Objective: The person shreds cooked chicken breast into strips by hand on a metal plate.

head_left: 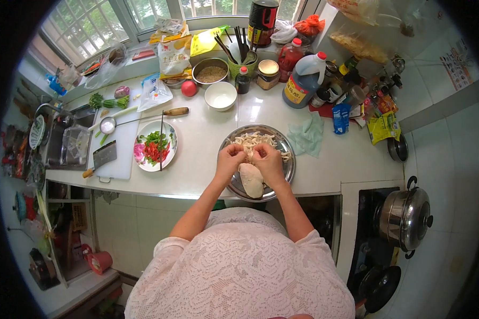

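Observation:
A round steel plate [289,169] on the counter holds pale shredded meat [258,139] that looks like chicken, heaped on its far side. Nearer to me on the same plate lies a whole piece of cooked chicken breast [251,181]. My left hand [231,160] and my right hand [267,160] meet over the plate with fingertips pinched close together, just above the breast. Between them they grip a small bit of chicken, mostly hidden by the fingers.
Left stand a plate of chopped peppers [167,159] with chopsticks across it, and a white cutting board [120,162] with a cleaver [105,154]. Behind are a white bowl [221,97] and a big sauce jug [302,85]. A green cloth [306,135] lies right; a lidded pot [407,219] sits on the stove.

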Demonstrator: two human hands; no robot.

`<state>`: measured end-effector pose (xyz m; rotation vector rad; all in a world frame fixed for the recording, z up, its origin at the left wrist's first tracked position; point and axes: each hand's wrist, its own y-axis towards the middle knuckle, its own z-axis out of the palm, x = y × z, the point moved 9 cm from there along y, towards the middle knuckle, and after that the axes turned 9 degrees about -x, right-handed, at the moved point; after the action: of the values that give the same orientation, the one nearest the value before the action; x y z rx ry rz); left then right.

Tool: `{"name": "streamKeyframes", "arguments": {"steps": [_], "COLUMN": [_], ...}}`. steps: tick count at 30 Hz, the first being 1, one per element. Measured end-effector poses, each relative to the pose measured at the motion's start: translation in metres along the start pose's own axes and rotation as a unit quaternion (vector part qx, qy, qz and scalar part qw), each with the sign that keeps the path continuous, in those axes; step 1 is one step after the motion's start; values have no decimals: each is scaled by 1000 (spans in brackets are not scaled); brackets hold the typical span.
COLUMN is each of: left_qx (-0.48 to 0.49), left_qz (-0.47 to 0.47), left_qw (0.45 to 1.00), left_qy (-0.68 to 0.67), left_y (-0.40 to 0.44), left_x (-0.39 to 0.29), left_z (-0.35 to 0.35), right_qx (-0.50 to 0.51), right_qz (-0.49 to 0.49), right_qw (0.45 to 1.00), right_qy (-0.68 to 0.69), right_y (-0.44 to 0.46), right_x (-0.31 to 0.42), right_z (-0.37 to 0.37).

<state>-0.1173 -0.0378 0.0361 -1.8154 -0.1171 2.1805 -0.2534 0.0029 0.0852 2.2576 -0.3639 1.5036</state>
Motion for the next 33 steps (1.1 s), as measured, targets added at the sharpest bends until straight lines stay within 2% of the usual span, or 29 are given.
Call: {"name": "streamKeyframes", "arguments": {"steps": [1,2,4,7,9,11,13,14,16,17,19,20,22,23,25,26,28,32,33], "left_qx": [1,6,9,-24,-38,-26,-21,-22,0,-1,22,22,26,26,27,26,50,71,76], "left_qz": [0,-32,-64,-93,-98,-91,-132,-133,-142,-142,-143,-143,-126,-126,-68,-69,-35,-33,-50], "left_qw": [1000,999,995,987,967,969,966,966,975,975,977,977,982,982,995,995,997,996,995], "left_qy": [0,-37,-74,-126,-232,-227,-219,-219,-171,-171,-158,-157,-136,-136,-65,-65,-51,-38,-29], "left_y": [1,3,6,12,18,21,12,12,10,10,8,8,7,6,7,6,5,3,3], "left_x": [0,3,8,18,21,20,13,14,18,21,24,26,25,25,18,18,11,11,13], "left_z": [-1,-3,-2,-10,-22,-25,-16,-16,-10,-9,-5,-4,-2,-2,-3,-3,1,1,1], "right_qx": [-1,-2,-15,-71,-85,-100,-91,-91,-68,-68,2,2,65,64,85,85,145,162,164], "right_qz": [55,55,128,173,184,194,173,174,125,125,98,98,154,154,242,243,181,172,195], "right_qw": [998,998,978,956,945,933,954,954,983,983,993,993,962,962,932,932,953,948,935], "right_qy": [28,27,162,225,255,286,229,229,111,111,66,66,218,217,256,256,196,214,246], "right_y": [1,1,0,0,4,8,11,12,14,13,11,10,4,3,-4,-6,-9,-9,-10], "right_x": [-12,-20,-44,-65,-71,-74,-67,-70,-69,-72,-61,-58,-38,-29,-30,-31,-26,-32,-36], "right_z": [-1,-3,-5,-13,-22,-28,-31,-29,-25,-23,-6,-3,15,16,27,27,34,33,33]}}
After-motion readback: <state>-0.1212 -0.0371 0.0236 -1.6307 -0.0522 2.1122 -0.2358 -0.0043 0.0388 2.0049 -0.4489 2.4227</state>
